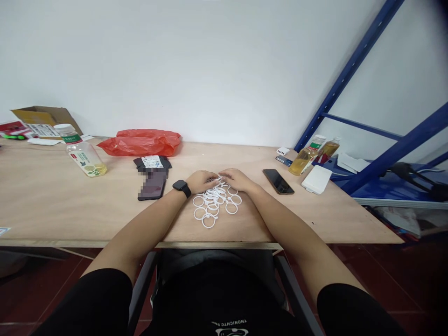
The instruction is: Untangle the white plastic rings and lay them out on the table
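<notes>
A loose pile of white plastic rings (212, 201) lies on the wooden table in front of me. Several rings have a small tab or clasp on the rim, and many overlap. My left hand (202, 181), with a black watch (182, 187) on its wrist, is at the far left side of the pile, its fingers bent inward. From the right, my right hand (236, 180) meets it, fingers curled in. The fingertips of both hands come together over a white ring at the pile's far end. Part of that ring is hidden by the fingers.
On the left of the table (115, 214) are a drink bottle (84, 156), a red plastic bag (143, 143), a dark package (153, 179) and a cardboard box (49, 119). To the right lie a phone (278, 181), a bottle (304, 161) and a white case (317, 179), near a blue metal frame (336, 88).
</notes>
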A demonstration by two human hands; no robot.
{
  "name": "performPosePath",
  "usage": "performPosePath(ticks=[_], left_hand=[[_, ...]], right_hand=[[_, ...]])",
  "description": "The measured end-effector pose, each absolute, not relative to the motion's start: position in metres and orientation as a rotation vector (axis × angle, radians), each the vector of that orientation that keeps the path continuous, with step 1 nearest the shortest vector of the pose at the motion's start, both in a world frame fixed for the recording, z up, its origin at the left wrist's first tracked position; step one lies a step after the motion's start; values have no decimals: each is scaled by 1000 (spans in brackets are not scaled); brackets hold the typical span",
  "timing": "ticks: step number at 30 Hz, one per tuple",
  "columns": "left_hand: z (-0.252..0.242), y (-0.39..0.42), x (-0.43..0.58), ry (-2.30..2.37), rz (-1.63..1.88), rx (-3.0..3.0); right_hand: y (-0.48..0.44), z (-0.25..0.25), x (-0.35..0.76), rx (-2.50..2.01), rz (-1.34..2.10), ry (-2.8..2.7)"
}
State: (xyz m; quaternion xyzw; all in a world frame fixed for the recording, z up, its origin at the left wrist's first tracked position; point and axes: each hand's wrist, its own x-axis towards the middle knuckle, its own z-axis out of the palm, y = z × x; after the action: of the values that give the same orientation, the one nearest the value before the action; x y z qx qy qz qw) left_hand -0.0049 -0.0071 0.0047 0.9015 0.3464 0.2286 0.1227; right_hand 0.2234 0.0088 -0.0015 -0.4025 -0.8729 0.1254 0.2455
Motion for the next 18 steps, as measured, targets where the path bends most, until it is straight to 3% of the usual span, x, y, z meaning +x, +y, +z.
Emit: performPosePath(ticks=[10, 18], left_hand=[[-2, 2, -4, 1105, 697, 2710], [-5, 7, -5, 1202, 1013, 2608]], right_hand=[[5, 0, 223, -1201, 352, -2339], [13, -1, 230, -1300, 181, -2393]])
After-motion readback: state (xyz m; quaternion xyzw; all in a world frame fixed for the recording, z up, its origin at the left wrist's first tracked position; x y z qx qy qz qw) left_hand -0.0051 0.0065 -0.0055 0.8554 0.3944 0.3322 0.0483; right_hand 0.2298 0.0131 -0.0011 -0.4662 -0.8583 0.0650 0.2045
